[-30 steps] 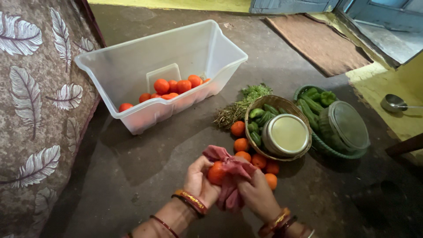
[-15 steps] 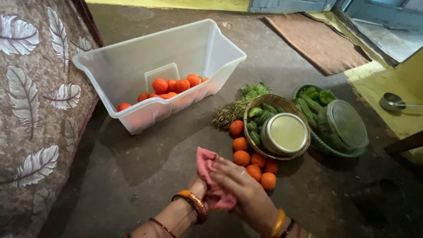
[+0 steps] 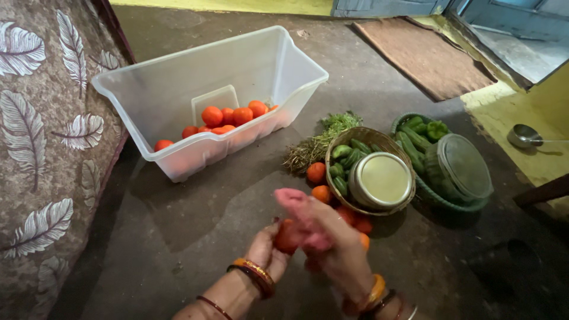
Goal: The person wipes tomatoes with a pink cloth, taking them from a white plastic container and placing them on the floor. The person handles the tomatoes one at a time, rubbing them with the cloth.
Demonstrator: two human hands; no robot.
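A clear plastic bin (image 3: pixel 207 101) stands on the floor (image 3: pixel 178 219) toward its far left part, just beside a patterned cloth (image 3: pixel 41 148) along the left edge; its long axis runs from near left to far right. Tomatoes (image 3: pixel 228 115) lie heaped along its near wall. A woven basket (image 3: pixel 341 139) at the middle right holds green vegetables (image 3: pixel 347 157) and a round steel tin (image 3: pixel 381 181). Touching it on the right, a green basket (image 3: pixel 427 192) holds more green pods (image 3: pixel 415 136) and a clear lidded tub (image 3: pixel 462 169). A bunch of herbs (image 3: pixel 320 139) lies at the woven basket's far left side. Loose tomatoes (image 3: pixel 317 173) sit on the floor at that basket's near left rim.

The floor is dark, bare and dusty. A brown mat (image 3: pixel 424 56) lies at the far right before a doorway, and a steel ladle (image 3: pixel 524 136) rests on a yellow strip at the right edge.

Low in the middle, the left hand (image 3: pixel 264 252) is cupped around a tomato (image 3: pixel 287 237), fingers closed on it. The right hand (image 3: pixel 335 249) grips a pink cloth (image 3: pixel 302 216) pressed against that tomato; the cloth's free end points up and away to the far left. The tomato is round, so no long axis shows. Both wrists wear bangles.
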